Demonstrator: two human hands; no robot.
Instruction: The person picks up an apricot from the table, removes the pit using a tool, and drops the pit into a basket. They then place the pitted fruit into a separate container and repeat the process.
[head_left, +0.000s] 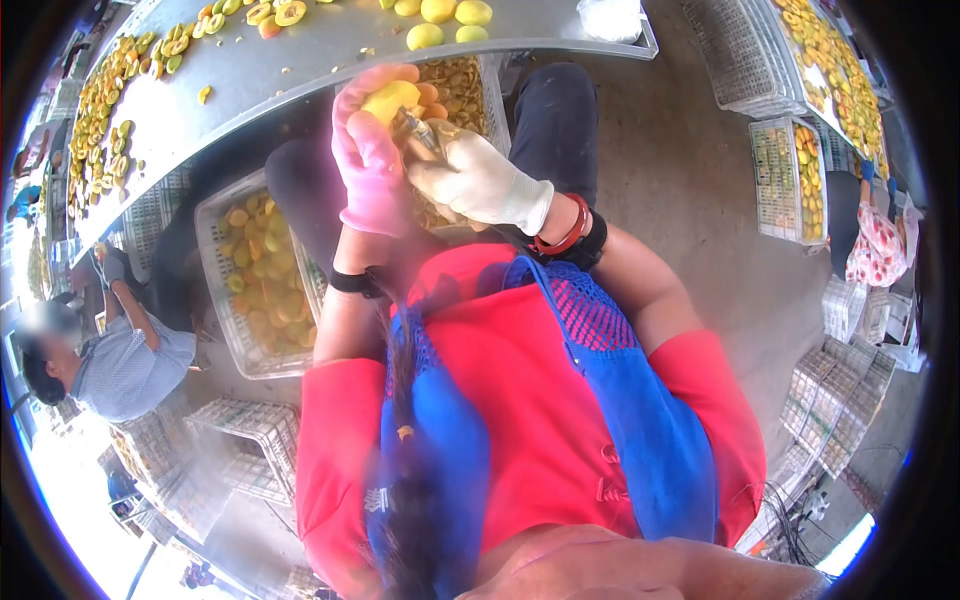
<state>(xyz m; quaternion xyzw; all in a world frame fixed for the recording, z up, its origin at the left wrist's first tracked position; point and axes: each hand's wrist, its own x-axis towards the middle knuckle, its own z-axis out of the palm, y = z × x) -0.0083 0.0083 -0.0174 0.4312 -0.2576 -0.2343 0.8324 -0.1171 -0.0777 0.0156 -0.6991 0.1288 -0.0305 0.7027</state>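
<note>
My left hand (372,150), in a pink-tinted glove, is closed around a yellow peach (390,101). A white glove covers my right hand (470,172), its fingers wrapped round a short metal-tipped hand tool (418,133). The tool's tip is right at the lower side of the peach, and its exact kind is hard to make out. Just beside my left fingertips are smaller orange pieces (430,97). Below both hands, between my knees, stands a crate (493,100) filled with brownish-yellow scraps, partly hidden by the gloves.
A metal table (300,62) ahead holds halved fruit (120,75), whole peaches (438,12) and a white plastic bag (610,18). A crate of peaches (262,270) stands by my left leg. Other people sit at left (130,360) and far right (880,240), among stacked crates (838,400).
</note>
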